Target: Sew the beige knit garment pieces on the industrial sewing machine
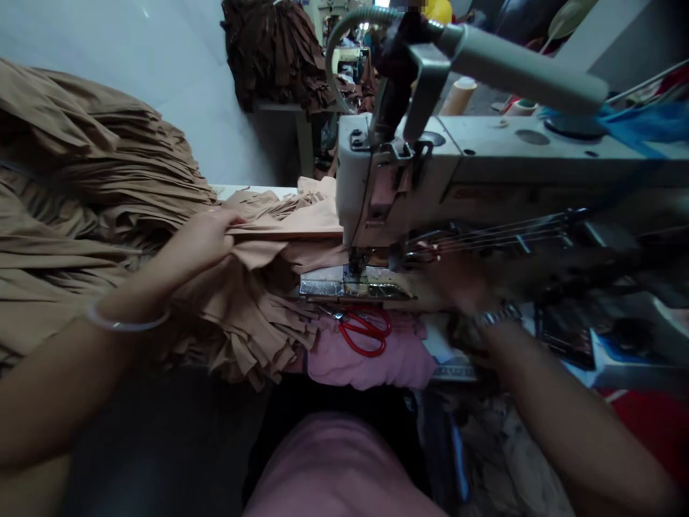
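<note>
My left hand rests on a heap of tan fabric strips left of the sewing machine, fingers curled over the top pieces. My right hand lies in the shadow under the machine arm, right of the needle plate; its fingers are dark and blurred. A silver bangle sits on my left wrist and a metal watch on my right.
Red-handled scissors lie on a pink cloth at the table's front edge. A large stack of tan fabric fills the left. A dark brown fabric pile sits at the back. Clutter lies at the right.
</note>
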Tool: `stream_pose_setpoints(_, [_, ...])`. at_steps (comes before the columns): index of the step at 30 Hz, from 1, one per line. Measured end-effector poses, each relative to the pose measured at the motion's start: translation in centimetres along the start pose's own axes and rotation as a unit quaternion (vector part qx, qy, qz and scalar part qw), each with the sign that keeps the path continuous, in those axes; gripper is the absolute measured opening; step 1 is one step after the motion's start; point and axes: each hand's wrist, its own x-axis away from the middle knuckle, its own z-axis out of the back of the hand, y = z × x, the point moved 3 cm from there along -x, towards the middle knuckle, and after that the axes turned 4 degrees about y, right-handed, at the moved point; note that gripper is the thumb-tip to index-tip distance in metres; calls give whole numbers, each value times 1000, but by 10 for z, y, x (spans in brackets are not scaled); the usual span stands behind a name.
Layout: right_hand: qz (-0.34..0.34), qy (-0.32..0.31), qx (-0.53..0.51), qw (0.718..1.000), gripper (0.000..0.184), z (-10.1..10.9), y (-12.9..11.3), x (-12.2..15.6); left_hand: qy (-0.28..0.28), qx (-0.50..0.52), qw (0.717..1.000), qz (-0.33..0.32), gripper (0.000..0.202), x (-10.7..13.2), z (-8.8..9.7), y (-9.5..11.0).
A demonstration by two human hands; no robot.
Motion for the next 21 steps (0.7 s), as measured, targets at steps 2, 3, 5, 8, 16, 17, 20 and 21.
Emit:
stream_pose_setpoints(2, [-5, 17, -13, 1000, 20, 16, -5, 23, 31, 29, 998, 42, 47, 23, 16, 2])
stream_pose_setpoints(3, [-10, 31, -34, 999, 21, 22, -7, 35, 35, 53, 996, 67, 44, 32, 21, 5])
stream_pose_setpoints(5, [-85, 91, -159, 979, 23, 30, -7, 57, 29, 91, 989, 111, 39, 45, 24, 13])
stream_pose_setpoints(8, [-227, 155, -386, 881, 29, 23, -2, 74, 40, 100, 982, 153, 36, 54, 17, 20])
stream_pose_setpoints(16, [-252, 14, -408, 877, 39, 17, 0, 88, 54, 208, 948, 233, 32, 77, 15, 6])
stream_pose_setpoints(17, [-246, 4, -383, 891, 37, 21, 3, 93, 43, 253, 930, 265, 34, 81, 15, 1])
stream_pose_setpoints(20, [-281, 75, -407, 866, 32, 29, 11, 104, 105, 422, 823, 367, 36, 84, 15, -12])
stream_pose_setpoints(21, [-295, 117, -436, 842, 31, 30, 11, 105, 156, 477, 775, 383, 36, 81, 15, -15])
